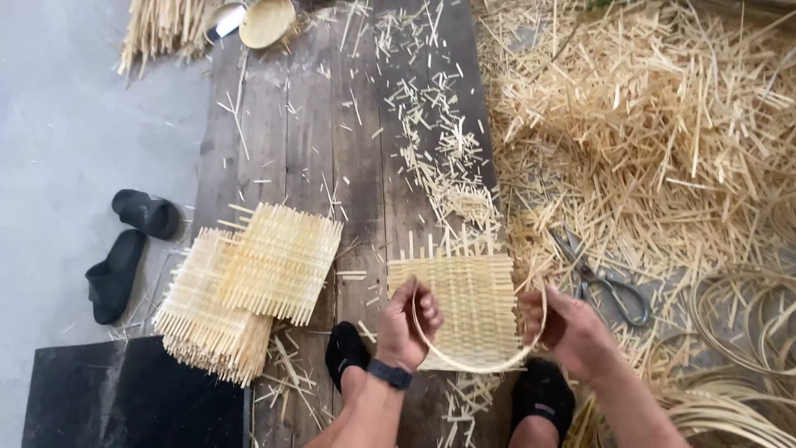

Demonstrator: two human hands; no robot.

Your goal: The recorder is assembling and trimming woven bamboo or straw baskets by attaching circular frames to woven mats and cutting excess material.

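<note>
Both forearms come up from the bottom edge of the frame and angle inward toward the lower centre. The left hand (pixel 410 323), with a dark band at its wrist, is raised with its back to the camera; its fingers are curled together and pinched on one end of a thin, pale bent bamboo strip (pixel 477 365). The right hand (pixel 568 328) sits just right of centre, fingers folded closed around the strip's other end. The strip sags between the two hands in a U-shaped curve, its lowest part at the bottom centre of the frame.

Directly behind the curve lies one small square woven bamboo mat (pixel 464 303) with loose stakes sticking out along its upper edge; it rests on the dark weathered wooden plank floor (pixel 290 124) between two feet in black socks (pixel 344 353). At lower left a stack of similar woven bamboo mats (pixel 249 286) lies fanned out; at least two layers show, but the exact count cannot be told.

One pair of metal scissors (pixel 609 282) lies right of the right hand, on a large heap of pale bamboo offcuts (pixel 655 124) filling the upper right. Coiled thin bamboo hoops (pixel 746 348) sit at the lower right edge. Two black slip-on sandals (pixel 128 249) lie on the grey floor at left, above a black flat board (pixel 133 398).
</note>
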